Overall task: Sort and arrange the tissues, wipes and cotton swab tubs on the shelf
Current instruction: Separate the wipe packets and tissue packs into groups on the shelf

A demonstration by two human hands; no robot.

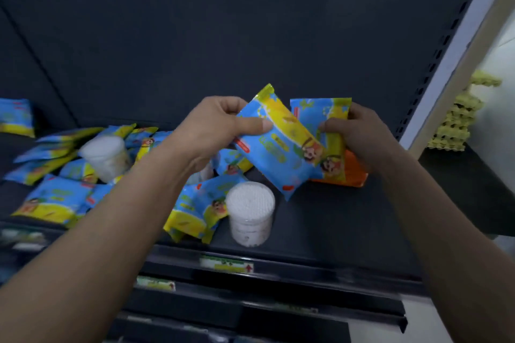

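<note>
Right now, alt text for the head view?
Two bare hands hold blue-and-yellow packs over a dark shelf: left hand grips one pack, right hand holds several. More packs lie jumbled at left, with an upright cotton swab tub.

A shop: dark metal shelf (320,220) with price labels (226,264) on its front rail, many identical blue-yellow packets (53,200), stacked egg trays (457,120) beside
</note>
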